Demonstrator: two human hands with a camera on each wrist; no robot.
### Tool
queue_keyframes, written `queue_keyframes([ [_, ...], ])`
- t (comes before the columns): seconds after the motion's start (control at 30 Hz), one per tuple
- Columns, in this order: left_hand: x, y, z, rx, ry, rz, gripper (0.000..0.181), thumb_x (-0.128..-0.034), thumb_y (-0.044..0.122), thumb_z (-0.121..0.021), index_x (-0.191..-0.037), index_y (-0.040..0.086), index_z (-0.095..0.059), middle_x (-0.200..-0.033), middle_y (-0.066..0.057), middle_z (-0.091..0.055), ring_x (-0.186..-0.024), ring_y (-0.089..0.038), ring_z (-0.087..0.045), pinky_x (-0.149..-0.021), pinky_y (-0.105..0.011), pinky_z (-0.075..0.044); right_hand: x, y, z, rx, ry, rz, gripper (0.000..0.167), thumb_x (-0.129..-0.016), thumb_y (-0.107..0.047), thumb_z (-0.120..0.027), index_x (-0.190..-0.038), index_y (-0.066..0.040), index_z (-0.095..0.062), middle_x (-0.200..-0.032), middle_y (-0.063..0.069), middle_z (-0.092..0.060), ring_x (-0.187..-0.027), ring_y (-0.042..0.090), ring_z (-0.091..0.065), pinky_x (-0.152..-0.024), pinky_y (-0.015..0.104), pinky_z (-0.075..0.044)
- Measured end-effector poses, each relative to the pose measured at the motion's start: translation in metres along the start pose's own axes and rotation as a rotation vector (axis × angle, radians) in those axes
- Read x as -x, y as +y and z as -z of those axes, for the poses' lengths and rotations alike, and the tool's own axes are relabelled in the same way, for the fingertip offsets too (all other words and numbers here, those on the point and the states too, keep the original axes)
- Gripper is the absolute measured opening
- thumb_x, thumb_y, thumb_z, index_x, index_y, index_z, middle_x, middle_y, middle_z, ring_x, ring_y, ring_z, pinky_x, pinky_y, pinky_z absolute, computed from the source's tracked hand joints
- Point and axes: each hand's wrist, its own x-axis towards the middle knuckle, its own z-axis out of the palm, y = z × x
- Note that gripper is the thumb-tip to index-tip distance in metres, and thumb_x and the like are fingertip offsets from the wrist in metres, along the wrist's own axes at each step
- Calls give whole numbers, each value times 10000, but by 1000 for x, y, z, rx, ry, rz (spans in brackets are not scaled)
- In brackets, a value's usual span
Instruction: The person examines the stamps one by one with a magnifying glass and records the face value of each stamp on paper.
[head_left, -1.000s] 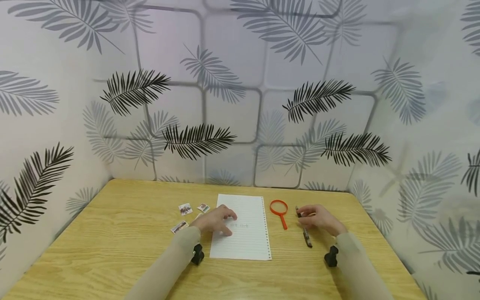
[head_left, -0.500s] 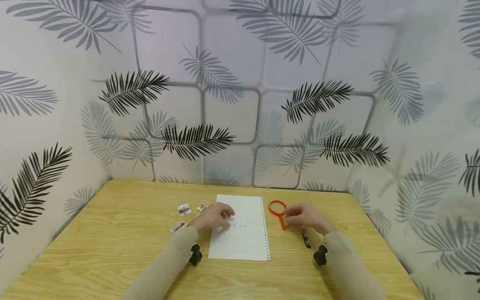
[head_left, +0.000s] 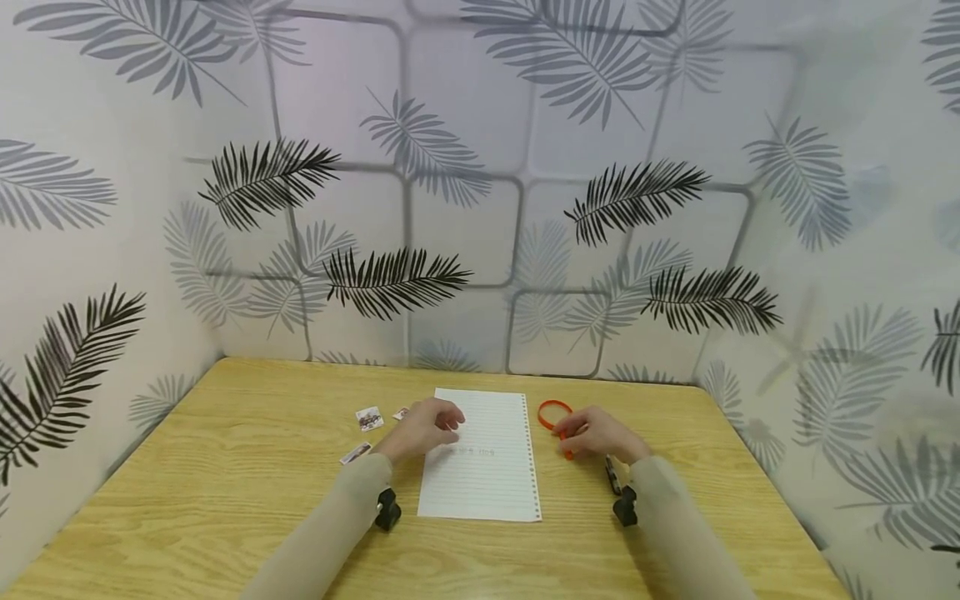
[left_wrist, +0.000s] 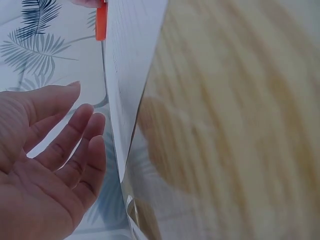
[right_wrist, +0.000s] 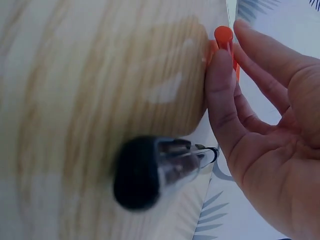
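Note:
My right hand (head_left: pixel 596 433) is at the red-orange magnifying glass (head_left: pixel 551 402), right of the lined paper. In the right wrist view, thumb and fingers (right_wrist: pixel 222 85) pinch its orange handle (right_wrist: pixel 223 35); part of the handle is hidden. Beside that hand a dark pen (head_left: pixel 612 477) lies on the table, its dark end (right_wrist: pixel 137 175) large and blurred in the right wrist view. My left hand (head_left: pixel 422 431) hovers at the left edge of the lined sheet of paper (head_left: pixel 480 492), which bears faint writing. Its fingers (left_wrist: pixel 92 165) are relaxed and hold nothing.
Small picture stickers or stamps (head_left: pixel 369 418) lie left of the paper, partly covered by the left hand and arm. The wooden table (head_left: pixel 225 483) meets a leaf-patterned backdrop (head_left: pixel 465 333) at the back and sides.
My right hand has moved left from the pen to the magnifying glass and now grips its handle. The left hand has shifted slightly left over the paper.

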Motion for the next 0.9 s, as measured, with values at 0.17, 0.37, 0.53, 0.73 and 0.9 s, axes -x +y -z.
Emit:
queue_keyframes([
  [0.17, -1, -1, 1, 19, 20, 11, 197, -913, 70, -669, -1105, 25, -686, -936, -22, -662, -847, -149, -589, -752, -324, -499, -3, 1, -1, 97, -7, 20, 328, -865, -135, -746, -1153, 13, -692, -992, 119, -697, -708, 106, -604, -632, 258, -536],
  [0.37, -1, -1, 3, 39, 38, 5, 176, -929, 89, -652, -1092, 39, -695, -958, -17, -659, -891, -163, -602, -795, -352, -515, -8, 0, -4, 155, 15, -11, 265, -849, -88, -740, -1101, -17, -705, -793, 53, -646, -633, 104, -588, -593, 260, -543],
  [0.53, -1, -2, 4, 42, 38, 15, 182, -937, 109, -646, -1103, 52, -695, -981, -15, -662, -909, -167, -605, -802, -350, -520, -9, -2, -5, 143, 23, -35, 264, -837, -53, -723, -1101, -44, -721, -769, 27, -652, -617, 96, -594, -593, 259, -545],
  [0.73, 0, -4, 8, 54, 38, 28, 189, -937, 102, -643, -1112, 50, -693, -992, -19, -662, -914, -175, -592, -818, -359, -511, -4, -2, 0, 91, -22, 31, 311, -838, -44, -728, -1141, 21, -693, -778, 79, -681, -618, 93, -589, -582, 257, -532],
  [0.9, 2, -6, 15, 60, 37, 28, 199, -924, 74, -658, -1118, 39, -687, -979, -31, -664, -897, -175, -594, -800, -333, -501, -3, 0, 3, 62, -30, 44, 342, -841, -74, -754, -1163, 14, -682, -803, 96, -679, -637, 101, -600, -591, 258, -540],
])
